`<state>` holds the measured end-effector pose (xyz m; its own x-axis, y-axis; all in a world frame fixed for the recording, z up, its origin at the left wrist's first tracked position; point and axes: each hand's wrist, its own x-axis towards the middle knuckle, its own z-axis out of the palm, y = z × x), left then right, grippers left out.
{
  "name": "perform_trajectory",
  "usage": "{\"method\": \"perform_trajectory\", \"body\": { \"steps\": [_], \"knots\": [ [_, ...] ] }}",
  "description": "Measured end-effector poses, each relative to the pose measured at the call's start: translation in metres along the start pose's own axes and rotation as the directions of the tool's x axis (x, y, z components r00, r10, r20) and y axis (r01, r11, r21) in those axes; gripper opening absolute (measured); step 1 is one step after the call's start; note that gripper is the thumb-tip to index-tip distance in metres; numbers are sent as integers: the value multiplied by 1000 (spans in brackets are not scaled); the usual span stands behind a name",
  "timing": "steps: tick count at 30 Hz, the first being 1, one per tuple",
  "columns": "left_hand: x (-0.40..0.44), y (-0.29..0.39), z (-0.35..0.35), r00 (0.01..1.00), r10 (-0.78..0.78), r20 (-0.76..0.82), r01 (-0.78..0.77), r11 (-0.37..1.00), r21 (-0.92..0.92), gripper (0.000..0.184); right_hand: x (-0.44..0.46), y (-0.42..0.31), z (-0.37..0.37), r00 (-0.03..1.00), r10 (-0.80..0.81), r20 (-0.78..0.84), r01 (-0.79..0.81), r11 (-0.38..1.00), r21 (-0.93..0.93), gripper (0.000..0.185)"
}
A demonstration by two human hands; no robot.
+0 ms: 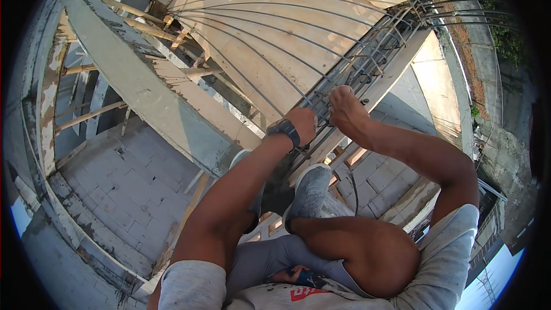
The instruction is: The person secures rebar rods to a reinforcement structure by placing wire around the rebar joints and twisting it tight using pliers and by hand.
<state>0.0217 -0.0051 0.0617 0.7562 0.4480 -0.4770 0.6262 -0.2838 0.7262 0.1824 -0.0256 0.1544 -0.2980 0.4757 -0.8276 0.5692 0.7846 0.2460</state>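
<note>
Steel bars [321, 107], just beneath curled fingers [338, 94]

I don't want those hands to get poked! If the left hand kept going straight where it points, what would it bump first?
Probably the steel rebar cage: its bars lie right by the left hand, maybe already touching its fingers. Depth is unclear here.
</note>
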Motion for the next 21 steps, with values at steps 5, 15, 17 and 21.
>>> {"method": "perform_trajectory", "body": {
  "steps": [5, 15, 17, 21],
  "knots": [
    [2, 6, -4, 1000, 5, 27, -6, 999, 54, 13, 2, -3, 0, 988, -150, -46, 126, 931, -342, 26],
    [18, 11, -28, 983, 14, 181, -24, 998, 57, 19, 13, -9, 10, 968, -41, -249, -33, 958, -284, 21],
    [16, 11, -25, 983, 11, 184, -16, 1000, 26, 21, 13, -15, 17, 966, -8, -257, -51, 974, -221, 21],
    [23, -9, -31, 902, 234, 364, -237, 971, -37, 31, 22, -14, 24, 997, 68, -44, -64, 995, 75, 21]
  ]
}}
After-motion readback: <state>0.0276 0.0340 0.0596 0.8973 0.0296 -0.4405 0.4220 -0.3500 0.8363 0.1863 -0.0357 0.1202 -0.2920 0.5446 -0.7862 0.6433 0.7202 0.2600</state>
